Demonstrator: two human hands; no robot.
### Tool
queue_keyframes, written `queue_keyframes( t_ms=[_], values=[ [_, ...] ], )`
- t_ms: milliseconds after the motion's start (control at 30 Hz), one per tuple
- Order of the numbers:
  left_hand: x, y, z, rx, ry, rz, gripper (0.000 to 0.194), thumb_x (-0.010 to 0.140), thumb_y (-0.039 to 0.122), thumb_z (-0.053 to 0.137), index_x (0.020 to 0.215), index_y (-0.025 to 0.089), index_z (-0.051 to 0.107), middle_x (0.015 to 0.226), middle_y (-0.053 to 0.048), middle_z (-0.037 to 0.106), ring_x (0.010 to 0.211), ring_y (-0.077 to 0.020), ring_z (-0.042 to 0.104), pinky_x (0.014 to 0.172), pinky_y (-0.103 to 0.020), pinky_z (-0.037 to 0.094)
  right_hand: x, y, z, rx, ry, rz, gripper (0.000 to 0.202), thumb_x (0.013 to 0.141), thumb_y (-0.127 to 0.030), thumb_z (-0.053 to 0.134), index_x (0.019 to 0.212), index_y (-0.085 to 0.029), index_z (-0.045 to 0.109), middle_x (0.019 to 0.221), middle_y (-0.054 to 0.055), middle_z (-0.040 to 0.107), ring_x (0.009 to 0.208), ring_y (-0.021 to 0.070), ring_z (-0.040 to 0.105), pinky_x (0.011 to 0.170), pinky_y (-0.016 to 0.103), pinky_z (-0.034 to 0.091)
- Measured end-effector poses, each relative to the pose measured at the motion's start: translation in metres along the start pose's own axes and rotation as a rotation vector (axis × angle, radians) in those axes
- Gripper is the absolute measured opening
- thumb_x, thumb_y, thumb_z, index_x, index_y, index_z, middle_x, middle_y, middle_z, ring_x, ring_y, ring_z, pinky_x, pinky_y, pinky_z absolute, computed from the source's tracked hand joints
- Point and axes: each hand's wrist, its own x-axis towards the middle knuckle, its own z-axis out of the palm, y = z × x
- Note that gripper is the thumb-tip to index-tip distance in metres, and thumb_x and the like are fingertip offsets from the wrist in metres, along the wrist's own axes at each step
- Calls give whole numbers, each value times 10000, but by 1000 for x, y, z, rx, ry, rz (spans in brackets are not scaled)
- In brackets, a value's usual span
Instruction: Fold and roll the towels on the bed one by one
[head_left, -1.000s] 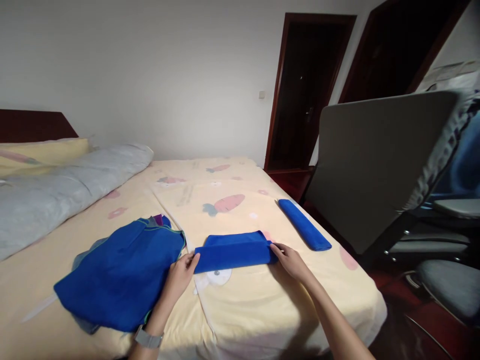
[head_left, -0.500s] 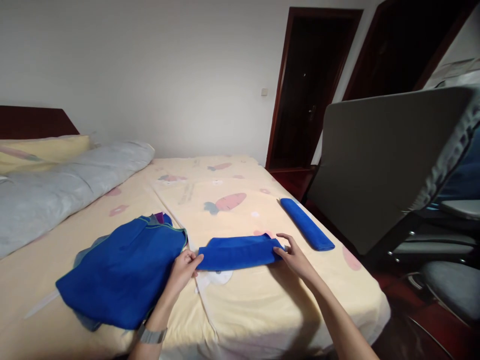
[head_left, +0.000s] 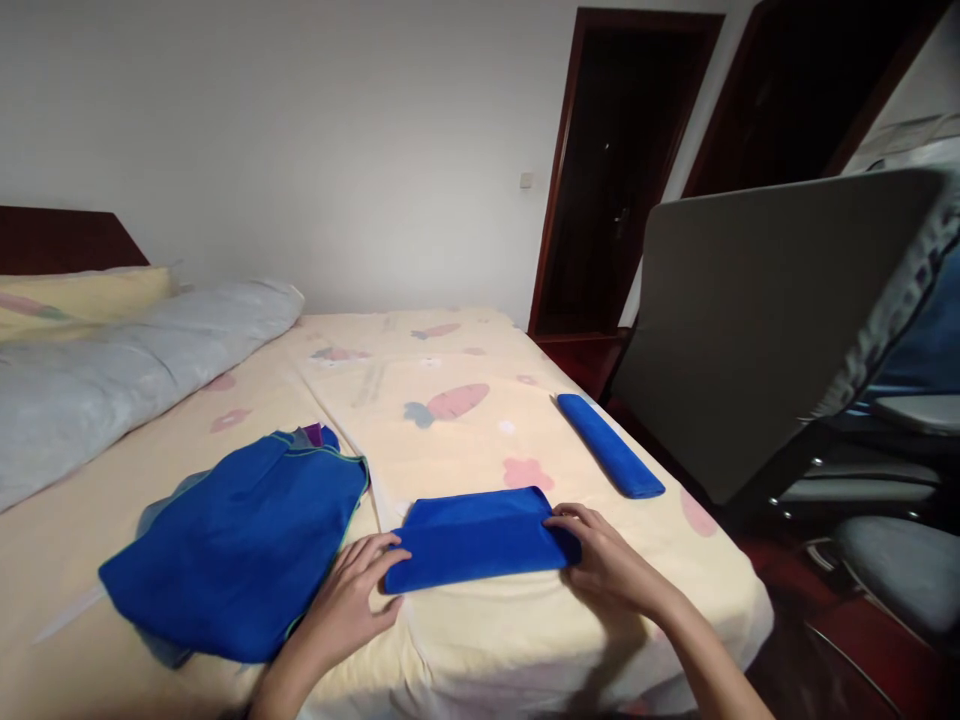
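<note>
A folded blue cloth (head_left: 480,555) lies flat on the bed in front of me, with a narrower strip showing along its far side. My left hand (head_left: 352,590) touches its left end, fingers stretched out and the thumb apart. Around the cloth's right end curl the fingers of my right hand (head_left: 604,560); its thumb is partly hidden. To the left, a loose pile of blue cloths (head_left: 240,550) with green edging overlaps the bed beside my left forearm, a purple bit poking out at its top. A tightly folded blue roll (head_left: 611,447) rests near the bed's right edge.
The bed (head_left: 450,340) has a pale yellow sheet with carrot and flower prints. A long grey bolster (head_left: 150,360) and a yellow pillow (head_left: 90,295) lie at the left. Beyond the right edge stand a large grey panel (head_left: 757,330) and a chair seat (head_left: 900,575).
The cloth has come down toward me and now lies flatter on the sheet. My left hand has gone from pinching its end to spread fingers; my right hand has moved slightly nearer.
</note>
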Motion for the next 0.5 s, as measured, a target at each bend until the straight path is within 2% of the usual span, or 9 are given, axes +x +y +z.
queue_keyframes(
  t_ms=[67, 133, 200, 267, 367, 500],
  values=[
    [7, -3, -1, 21, 18, 8, 478, 743, 129, 610, 1184, 303, 666, 1239, -40, 673, 1199, -261, 593, 1046, -388, 459, 7, -3, -1, 55, 38, 9, 524, 711, -171, 594, 1227, -232, 663, 1269, 104, 631, 1182, 302, 574, 1050, 434, 438],
    [18, -7, 1, -16, 49, -30, 368, 774, 161, 593, 1115, 265, 684, 1161, -53, 707, 1155, -260, 615, 1028, -381, 456, 17, -2, -1, 182, 109, 64, 412, 795, -247, 583, 1199, -228, 662, 1205, 91, 681, 1127, 293, 616, 1009, 419, 471],
    [34, -13, 4, -108, 82, -140, 235, 837, 263, 567, 1037, 232, 688, 1052, -70, 731, 1048, -256, 656, 964, -367, 482, 29, 2, 0, 350, 162, 141, 380, 854, -336, 573, 1208, -216, 641, 1155, 86, 711, 1071, 285, 655, 946, 394, 514],
    [53, -19, 7, -236, 100, -301, 240, 882, 384, 522, 957, 216, 677, 920, -68, 734, 912, -246, 679, 871, -345, 508, 43, 8, 4, 482, 183, 205, 400, 885, -404, 561, 1223, -200, 628, 1129, 88, 728, 1045, 282, 678, 906, 380, 538],
    [78, -27, 13, -366, 109, -463, 329, 878, 506, 502, 804, 218, 643, 792, -50, 712, 820, -242, 675, 792, -321, 505, 63, 18, 11, 535, 210, 278, 433, 894, -470, 576, 1206, -181, 655, 1180, 103, 722, 1119, 294, 660, 955, 384, 524],
    [93, -32, 21, -454, 90, -517, 339, 782, 541, 621, 787, 204, 665, 765, -48, 731, 819, -253, 689, 726, -294, 508, 81, 30, 19, 473, 208, 346, 495, 834, -431, 668, 1248, -162, 648, 1135, 104, 740, 1060, 290, 688, 938, 383, 534]
  ],
)
